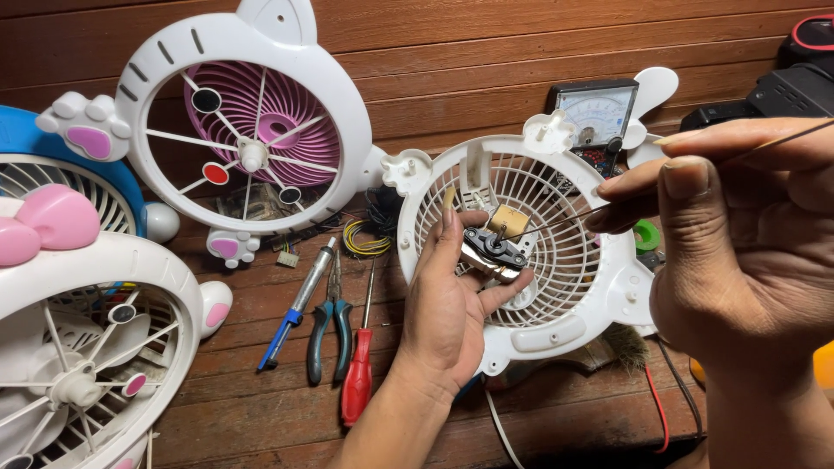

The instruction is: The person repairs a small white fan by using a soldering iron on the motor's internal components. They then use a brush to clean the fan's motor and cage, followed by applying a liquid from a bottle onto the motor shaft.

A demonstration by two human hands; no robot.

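Head view: your left hand (452,308) is closed around a small fan motor with black bracket and copper-coloured coil (495,246), held up in front of the white round plastic fan grille with paw-shaped tabs (556,300). Your right hand (738,234) pinches a thin dark wire-like probe (556,219) between thumb and forefinger; its tip sits at or just beside the motor, and I can't tell if it's touching.

Risks, my read: the probe is long and thin, so a small wrist twitch could slide the tip off the motor and into the coil windings or your left fingers (447,217). The motor is held only by fingertips and palm, and a push from the probe could twist it loose onto the grille.

Room: tight. Grille is right behind the motor, the grey analogue meter with white dial (599,113) is just behind your right hand, and red and black leads (665,408) trail under your right wrist, which is a snag hazard. To your left, the red-handled screwdriver (358,382), green-handled pliers (330,334) and blue-handled metal tool (295,308) lie near your forearm on the brown wooden planks (261,408). The white cat-shaped fan with pink blades (252,122) is well apart.
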